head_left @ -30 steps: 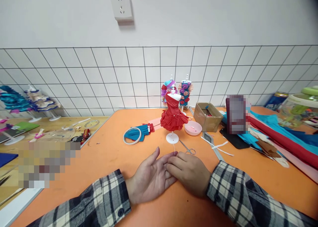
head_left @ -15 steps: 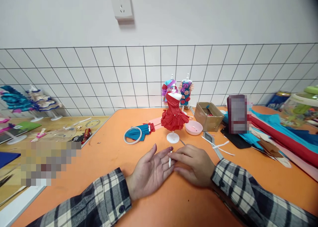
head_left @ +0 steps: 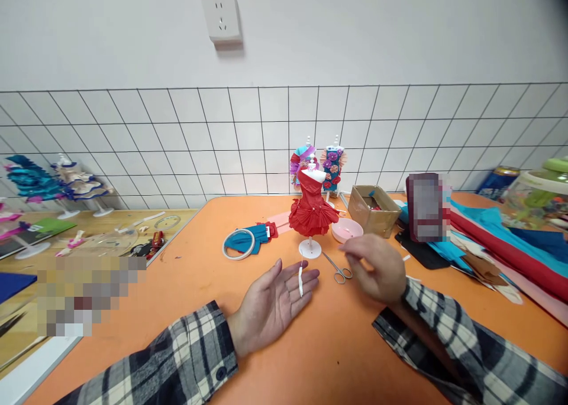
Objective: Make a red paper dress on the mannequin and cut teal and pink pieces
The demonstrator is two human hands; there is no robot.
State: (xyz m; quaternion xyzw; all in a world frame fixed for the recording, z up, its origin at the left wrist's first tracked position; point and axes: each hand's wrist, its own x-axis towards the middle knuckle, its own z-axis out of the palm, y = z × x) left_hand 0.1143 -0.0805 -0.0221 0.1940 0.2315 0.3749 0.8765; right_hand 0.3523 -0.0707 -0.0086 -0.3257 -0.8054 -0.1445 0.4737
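Note:
My left hand [head_left: 277,301] lies palm up above the orange table, fingers stretched out and open. A short, narrow white strip [head_left: 300,281] rests across its fingers, with a thin thread-like end at the top. My right hand [head_left: 375,267] is raised just in front of the pink bowl [head_left: 347,230], slightly blurred. Its thumb and fingers are drawn together in a pinch; whatever they hold, if anything, I cannot make out. Between the hands lie small scissors [head_left: 341,274]. A miniature dress form in a ruffled red dress [head_left: 313,207] stands upright on its white base [head_left: 309,249] beyond my left fingertips.
A white hoop [head_left: 238,244] sits on folded teal fabric [head_left: 264,235] left of the dress form. Behind it stand two more dressed forms. A cardboard box [head_left: 373,213], a phone [head_left: 425,207] and coloured fabric [head_left: 488,233] are at right. A wooden table [head_left: 146,239] adjoins at left.
My right hand has left the white strip and moved right and up towards the bowl, uncovering the scissors. The strip stays on my left fingers.

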